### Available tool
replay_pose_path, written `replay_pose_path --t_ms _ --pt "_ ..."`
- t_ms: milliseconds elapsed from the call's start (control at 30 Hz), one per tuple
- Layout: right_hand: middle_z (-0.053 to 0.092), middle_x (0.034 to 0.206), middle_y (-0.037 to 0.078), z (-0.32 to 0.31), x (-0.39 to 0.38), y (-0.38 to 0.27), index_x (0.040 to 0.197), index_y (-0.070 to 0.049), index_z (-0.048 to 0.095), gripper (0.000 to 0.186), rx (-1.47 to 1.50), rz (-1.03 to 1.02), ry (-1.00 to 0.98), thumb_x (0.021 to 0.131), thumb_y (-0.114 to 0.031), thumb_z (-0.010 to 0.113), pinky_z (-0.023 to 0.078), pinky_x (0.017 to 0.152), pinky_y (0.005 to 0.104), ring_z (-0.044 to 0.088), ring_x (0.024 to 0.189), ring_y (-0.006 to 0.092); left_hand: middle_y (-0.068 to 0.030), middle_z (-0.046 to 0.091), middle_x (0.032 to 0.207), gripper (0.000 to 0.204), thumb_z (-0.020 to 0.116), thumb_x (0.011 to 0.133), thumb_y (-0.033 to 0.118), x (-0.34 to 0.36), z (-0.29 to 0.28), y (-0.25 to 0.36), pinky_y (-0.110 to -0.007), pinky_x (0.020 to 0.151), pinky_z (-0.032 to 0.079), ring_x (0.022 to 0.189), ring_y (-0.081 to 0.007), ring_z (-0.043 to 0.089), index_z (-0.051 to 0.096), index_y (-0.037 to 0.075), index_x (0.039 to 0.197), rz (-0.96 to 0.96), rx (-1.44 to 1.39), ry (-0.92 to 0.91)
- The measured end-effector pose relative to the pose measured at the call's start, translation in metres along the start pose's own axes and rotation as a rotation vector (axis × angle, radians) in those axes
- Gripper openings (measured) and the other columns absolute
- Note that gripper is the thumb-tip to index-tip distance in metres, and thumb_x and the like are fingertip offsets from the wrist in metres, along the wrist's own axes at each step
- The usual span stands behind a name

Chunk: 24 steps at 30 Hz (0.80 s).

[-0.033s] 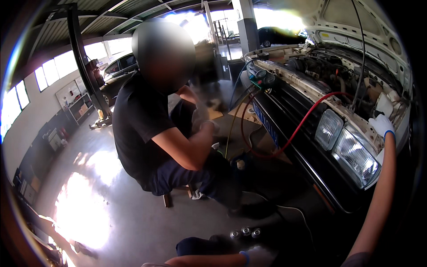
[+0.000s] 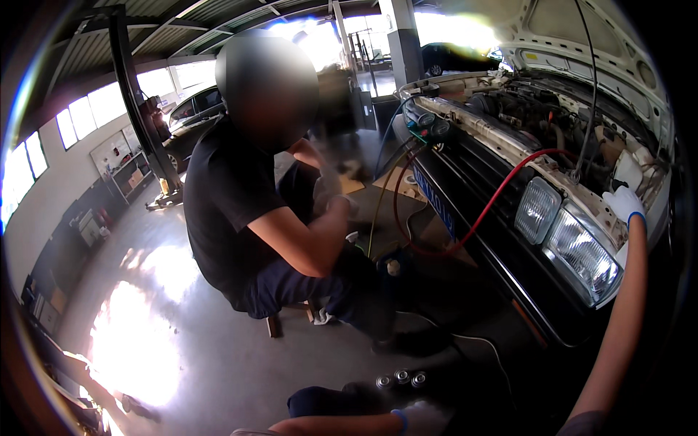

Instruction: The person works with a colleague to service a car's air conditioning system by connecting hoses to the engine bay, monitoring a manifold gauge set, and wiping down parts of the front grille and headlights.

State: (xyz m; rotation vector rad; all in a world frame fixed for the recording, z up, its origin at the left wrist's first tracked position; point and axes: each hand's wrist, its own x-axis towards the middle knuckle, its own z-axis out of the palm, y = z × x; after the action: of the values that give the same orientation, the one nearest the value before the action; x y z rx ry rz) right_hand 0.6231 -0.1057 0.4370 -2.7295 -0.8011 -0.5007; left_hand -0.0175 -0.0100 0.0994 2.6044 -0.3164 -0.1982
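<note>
My right hand (image 2: 625, 206), in a white glove with a blue cuff, rests on the front edge of the car's engine bay, just above the headlight (image 2: 580, 256). Its fingers look stretched out along the metal. Low in the view, my left hand (image 2: 425, 418) wears the same kind of glove and lies near my knee (image 2: 316, 401); its fingers fade into shadow. Beyond it three small metal cans (image 2: 401, 376) stand on the floor. A red hose (image 2: 502, 190) runs from the engine bay (image 2: 538, 109) over the grille, near a gauge set (image 2: 429, 129) at the car's front.
A co-worker (image 2: 251, 196) in dark clothes sits on a low wooden stool (image 2: 273, 325) before the car, gloved hands together. A pale cable (image 2: 480, 338) crosses the floor. The raised hood (image 2: 589, 43) overhangs the engine. A lift post (image 2: 131, 102) stands at the back left.
</note>
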Motion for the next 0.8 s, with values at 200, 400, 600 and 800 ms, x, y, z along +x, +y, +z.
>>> replay_pose_path --t_ms 200,400,600,800 --pt "0.077 0.11 0.036 0.011 0.004 0.005 0.11 0.011 0.078 0.059 -0.074 0.048 0.065 0.096 -0.046 0.073 0.059 0.095 0.0552 0.076 0.107 0.05 -0.0182 0.081 0.082 0.021 0.07 0.085 0.026 -0.002 0.013 -0.007 -0.055 0.067 0.062 0.081 -0.0399 0.082 0.083 0.009 0.084 0.031 0.013 0.006" --pt "0.072 0.13 0.037 -0.007 -0.009 -0.013 0.122 0.009 0.076 0.073 -0.123 0.095 -0.065 0.098 -0.059 0.063 0.054 0.108 0.0601 0.069 0.124 0.0532 -0.0188 0.081 0.085 0.021 0.07 0.084 0.025 -0.004 0.003 -0.001 -0.056 0.068 0.062 0.083 -0.0405 0.082 0.083 0.009 0.085 0.024 -0.009 0.019" --pt "0.074 0.125 0.037 0.007 0.001 0.0 0.119 0.01 0.077 0.07 -0.086 0.084 -0.021 0.098 -0.055 0.065 0.055 0.106 0.0571 0.071 0.121 0.052 -0.0177 0.082 0.089 0.023 0.072 0.085 0.03 -0.006 0.009 -0.006 -0.056 0.073 0.062 0.087 -0.0405 0.082 0.082 0.01 0.09 0.016 -0.004 0.022" --pt "0.076 0.122 0.035 0.009 0.003 0.004 0.118 0.009 0.077 0.066 -0.078 0.086 -0.027 0.099 -0.053 0.069 0.056 0.104 0.0542 0.073 0.119 0.0505 -0.0166 0.081 0.09 0.025 0.073 0.085 0.033 -0.003 0.013 -0.007 -0.055 0.073 0.063 0.088 -0.0401 0.081 0.08 0.01 0.092 0.04 0.009 0.002"
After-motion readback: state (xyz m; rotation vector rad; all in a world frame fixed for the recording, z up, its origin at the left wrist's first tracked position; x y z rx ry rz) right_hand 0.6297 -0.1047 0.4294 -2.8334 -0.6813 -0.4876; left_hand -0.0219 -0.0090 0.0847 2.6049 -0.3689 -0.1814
